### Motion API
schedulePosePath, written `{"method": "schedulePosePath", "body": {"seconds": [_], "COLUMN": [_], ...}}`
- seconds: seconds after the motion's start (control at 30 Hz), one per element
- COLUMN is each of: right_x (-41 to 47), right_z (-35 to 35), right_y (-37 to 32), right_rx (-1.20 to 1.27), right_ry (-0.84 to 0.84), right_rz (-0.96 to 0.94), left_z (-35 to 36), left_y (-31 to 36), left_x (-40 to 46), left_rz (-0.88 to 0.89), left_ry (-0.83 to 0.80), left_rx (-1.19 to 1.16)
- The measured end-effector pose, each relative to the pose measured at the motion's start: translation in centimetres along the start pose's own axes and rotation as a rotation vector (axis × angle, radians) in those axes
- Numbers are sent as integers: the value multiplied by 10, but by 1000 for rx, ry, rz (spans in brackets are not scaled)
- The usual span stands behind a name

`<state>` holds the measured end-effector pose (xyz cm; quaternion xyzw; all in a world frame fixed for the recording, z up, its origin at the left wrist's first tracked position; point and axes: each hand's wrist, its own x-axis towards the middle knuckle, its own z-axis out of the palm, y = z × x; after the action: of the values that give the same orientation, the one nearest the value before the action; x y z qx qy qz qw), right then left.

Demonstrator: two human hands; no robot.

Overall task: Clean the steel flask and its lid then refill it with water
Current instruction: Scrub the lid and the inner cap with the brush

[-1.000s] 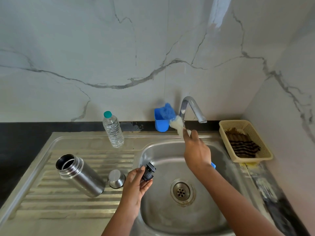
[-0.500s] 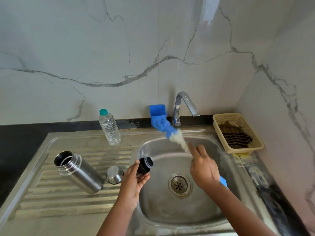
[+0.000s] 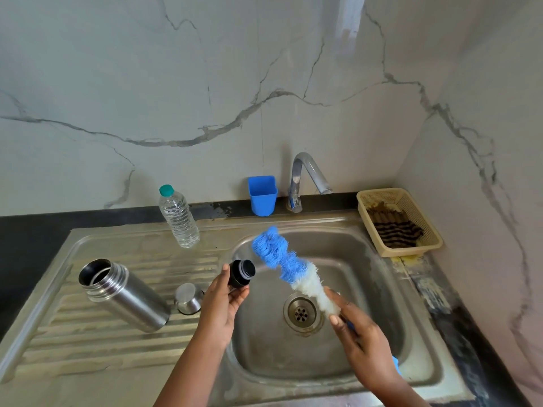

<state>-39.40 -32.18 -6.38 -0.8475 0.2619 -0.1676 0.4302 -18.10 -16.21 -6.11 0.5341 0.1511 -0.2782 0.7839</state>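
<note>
The open steel flask (image 3: 126, 295) lies on its side on the drainboard, mouth toward the back left. A small steel cap (image 3: 188, 298) sits beside it. My left hand (image 3: 223, 301) holds the black inner lid (image 3: 241, 273) over the basin's left rim. My right hand (image 3: 358, 333) grips the handle of a bottle brush (image 3: 288, 262) with blue and white bristles. The brush head points up and left, its blue tip close to the black lid but apart from it.
The steel sink (image 3: 382, 289) has a drain (image 3: 301, 312) in its middle and a tap (image 3: 308, 177) behind, not running. A blue holder cup (image 3: 263, 195), a clear water bottle (image 3: 178, 218) and a beige basket (image 3: 399, 221) with a striped cloth stand along the back.
My right hand has drawn the brush out of the blue holder and swung it down over the basin toward the lid. My left hand has kept the lid nearly in place.
</note>
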Motion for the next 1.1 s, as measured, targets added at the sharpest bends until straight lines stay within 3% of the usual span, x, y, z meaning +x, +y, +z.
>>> {"method": "schedulePosePath", "body": {"seconds": [0.17,0.33,0.5,0.6,0.73,0.87,1.1], "right_x": [-7,-11,-11,-7,-6,-3,-6], "right_z": [3,2,-6,-8,-15,-20,-27], "right_y": [0,-1,0,-1,-3,-2,3], "right_rx": [-16,-196,-290,-299,-316,-322,-258], "right_ry": [-14,109,77,133,93,134,84], "right_rz": [-89,-142,-262,-190,-292,-207,-350], "left_z": [8,11,10,12,15,18,18], "left_y": [-1,1,3,2,0,4,6], "left_x": [-6,-10,-14,-17,-22,-26,-27], "left_rz": [16,41,86,96,129,151,126], "left_ry": [-41,-49,-77,-87,-98,-128,-185], "left_rx": [-6,17,83,105,90,86,40]}}
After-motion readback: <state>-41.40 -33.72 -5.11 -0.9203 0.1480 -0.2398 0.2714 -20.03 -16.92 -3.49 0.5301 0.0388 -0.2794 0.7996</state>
